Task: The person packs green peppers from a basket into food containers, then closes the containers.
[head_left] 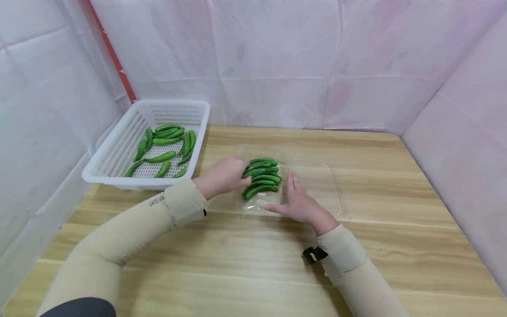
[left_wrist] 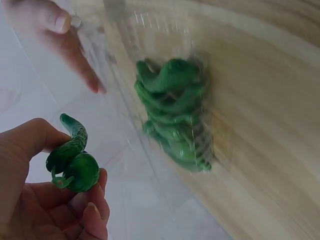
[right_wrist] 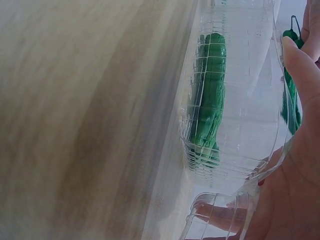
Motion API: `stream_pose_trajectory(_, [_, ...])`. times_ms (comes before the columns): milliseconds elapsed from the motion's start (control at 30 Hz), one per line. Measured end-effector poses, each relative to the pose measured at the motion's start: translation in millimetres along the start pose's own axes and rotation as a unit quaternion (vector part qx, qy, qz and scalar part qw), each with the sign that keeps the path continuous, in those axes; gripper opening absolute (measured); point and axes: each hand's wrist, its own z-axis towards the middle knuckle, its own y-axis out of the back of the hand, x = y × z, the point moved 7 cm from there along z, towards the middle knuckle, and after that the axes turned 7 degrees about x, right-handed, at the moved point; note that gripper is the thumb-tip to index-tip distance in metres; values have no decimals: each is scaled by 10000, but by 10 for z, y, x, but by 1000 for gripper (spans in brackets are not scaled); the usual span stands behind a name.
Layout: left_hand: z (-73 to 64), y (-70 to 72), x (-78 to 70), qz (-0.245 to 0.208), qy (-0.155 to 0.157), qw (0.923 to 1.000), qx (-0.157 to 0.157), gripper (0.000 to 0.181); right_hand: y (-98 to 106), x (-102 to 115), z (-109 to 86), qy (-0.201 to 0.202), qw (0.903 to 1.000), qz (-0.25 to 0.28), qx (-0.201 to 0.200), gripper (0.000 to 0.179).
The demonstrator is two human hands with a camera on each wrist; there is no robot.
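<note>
Two green chili peppers [left_wrist: 82, 172] are held between the thumb and fingers of my left hand [head_left: 226, 175]. This hand is over the left side of a clear plastic clamshell box [head_left: 261, 205]. Several more green chili peppers [left_wrist: 172, 110] lie side by side inside one half of the box, seen through its wall in the right wrist view. My right hand [head_left: 303, 204] rests at the box, fingers straight along the fold between its halves and thumb spread toward the near rim. The other half [head_left: 317, 187] lies spread out to the right.
A white perforated plastic basket [head_left: 99, 172] stands at the back left of the wooden table [head_left: 245, 264], with loose green chili peppers [head_left: 162, 157] on its bottom. Pale sheeting [head_left: 277, 57] hangs behind the table and along both sides.
</note>
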Motion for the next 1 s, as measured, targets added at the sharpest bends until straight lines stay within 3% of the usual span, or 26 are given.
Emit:
stream_pose_trajectory(300, [95, -169, -162, 230, -177, 9993, 217, 20, 12, -7, 2, -25, 10000, 46, 50, 122])
stream_pose_trajectory(600, [149, -269, -264, 208, -150, 9985, 481, 20, -2, -33, 1, -41, 9999, 112, 58, 119])
stream_pose_trajectory(1000, [171, -325, -242, -42, 139, 9979, 624, 20, 0, -44, 6, -72, 9998, 175, 75, 120])
